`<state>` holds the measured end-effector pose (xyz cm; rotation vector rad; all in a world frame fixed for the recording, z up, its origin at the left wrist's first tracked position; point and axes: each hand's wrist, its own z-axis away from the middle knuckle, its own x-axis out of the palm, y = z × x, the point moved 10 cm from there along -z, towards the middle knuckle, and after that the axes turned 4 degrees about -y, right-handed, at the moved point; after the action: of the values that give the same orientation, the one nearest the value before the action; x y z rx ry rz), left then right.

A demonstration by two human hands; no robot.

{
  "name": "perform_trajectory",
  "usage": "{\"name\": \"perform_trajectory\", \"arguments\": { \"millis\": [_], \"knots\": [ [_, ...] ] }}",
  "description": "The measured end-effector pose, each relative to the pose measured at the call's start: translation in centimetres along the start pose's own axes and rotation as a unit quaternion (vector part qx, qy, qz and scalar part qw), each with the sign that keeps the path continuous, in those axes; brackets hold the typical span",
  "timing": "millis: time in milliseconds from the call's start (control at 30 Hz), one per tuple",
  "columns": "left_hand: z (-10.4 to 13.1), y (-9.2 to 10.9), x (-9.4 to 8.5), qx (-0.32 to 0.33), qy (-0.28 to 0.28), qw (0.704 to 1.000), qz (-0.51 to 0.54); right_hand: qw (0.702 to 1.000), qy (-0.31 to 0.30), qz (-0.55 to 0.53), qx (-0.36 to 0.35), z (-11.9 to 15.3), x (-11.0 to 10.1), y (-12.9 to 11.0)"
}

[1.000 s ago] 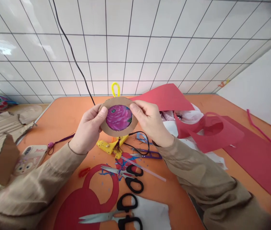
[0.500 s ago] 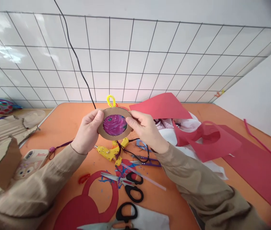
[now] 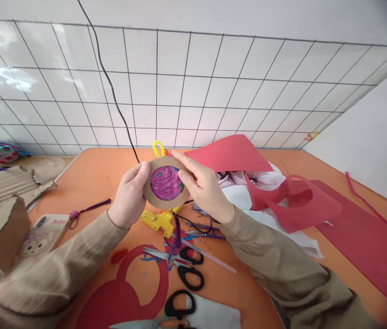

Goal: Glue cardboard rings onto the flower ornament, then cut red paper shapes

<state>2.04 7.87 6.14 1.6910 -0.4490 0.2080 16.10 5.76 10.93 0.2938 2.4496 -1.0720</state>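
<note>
Above the table I hold up a round cardboard ornament (image 3: 149, 197) with a purple flower in its centre window. A yellow loop (image 3: 158, 148) sticks up from its top and a dark purple tassel (image 3: 177, 231) hangs beneath it. My left hand (image 3: 129, 195) grips the left rim, thumb on the front face. At the right rim is my right hand (image 3: 203, 185), its thumb on the front and its forefinger stretched along the upper edge; the other fingers are partly hidden. Behind and below the ornament lies a yellow glue gun (image 3: 157, 220).
Black-handled scissors (image 3: 190, 269) and a second pair (image 3: 179, 305) lie near the front, by a red paper cut-out (image 3: 111, 301). Red sheets (image 3: 368, 233) cover the right side. At left are a phone (image 3: 44, 235), a loose tassel (image 3: 93, 206) and torn cardboard (image 3: 6, 224).
The ornament has tilted to face me more and sunk slightly, its tassel now hanging straighter. My right forefinger has stretched out along the upper rim.
</note>
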Motion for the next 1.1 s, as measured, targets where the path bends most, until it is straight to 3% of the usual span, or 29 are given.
{"name": "perform_trajectory", "arguments": {
  "millis": [200,500,600,867,1100],
  "knots": [
    [0.6,-0.5,-1.2,0.039,0.055,0.997,-0.027,0.998,0.012,-0.03,0.045,0.4,0.7,1.1],
    [-0.1,-0.4,-1.4,0.041,0.059,0.997,-0.029,0.993,-0.002,-0.075,0.089,0.2,0.4,1.9],
    [0.0,-0.3,-1.3,0.038,0.052,0.998,-0.028,0.992,-0.011,-0.073,0.098,0.1,0.5,2.1],
    [0.0,0.0,0.0,0.019,-0.011,1.0,-0.018,0.996,0.088,0.002,0.019,0.5,-1.5,0.5],
    [-0.1,0.5,0.3,0.029,-0.035,0.998,-0.038,0.995,0.044,-0.066,0.053,0.2,-1.7,1.5]
  ]
}}
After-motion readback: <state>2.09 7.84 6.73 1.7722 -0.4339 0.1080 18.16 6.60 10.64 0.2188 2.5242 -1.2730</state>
